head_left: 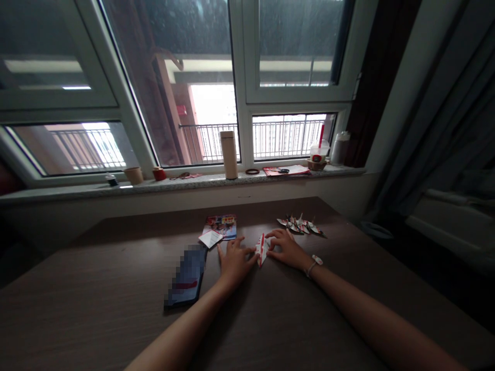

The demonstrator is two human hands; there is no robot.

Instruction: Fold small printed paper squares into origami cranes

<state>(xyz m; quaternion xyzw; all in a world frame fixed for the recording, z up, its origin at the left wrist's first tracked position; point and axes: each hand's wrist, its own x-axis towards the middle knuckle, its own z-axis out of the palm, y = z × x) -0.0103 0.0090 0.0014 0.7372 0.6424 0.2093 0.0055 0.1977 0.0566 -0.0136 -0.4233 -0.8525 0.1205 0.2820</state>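
Observation:
A small folded piece of red and white paper (262, 249) lies on the dark wooden table (96, 288) between my two hands. My left hand (233, 259) rests flat beside it, fingers spread, with the thumb against the paper's left edge. My right hand (284, 248) presses on the paper's right side with curled fingers, pinching its edge. A band sits on my right wrist. Several finished folded paper shapes (301, 225) lie in a row just beyond my right hand.
A phone (186, 277) lies left of my left hand. A colourful booklet (221, 225) and a white folded sheet (211, 238) sit further back. The windowsill (193, 181) holds a tall flask (229, 154), cups, a drink with a straw (319, 152) and papers.

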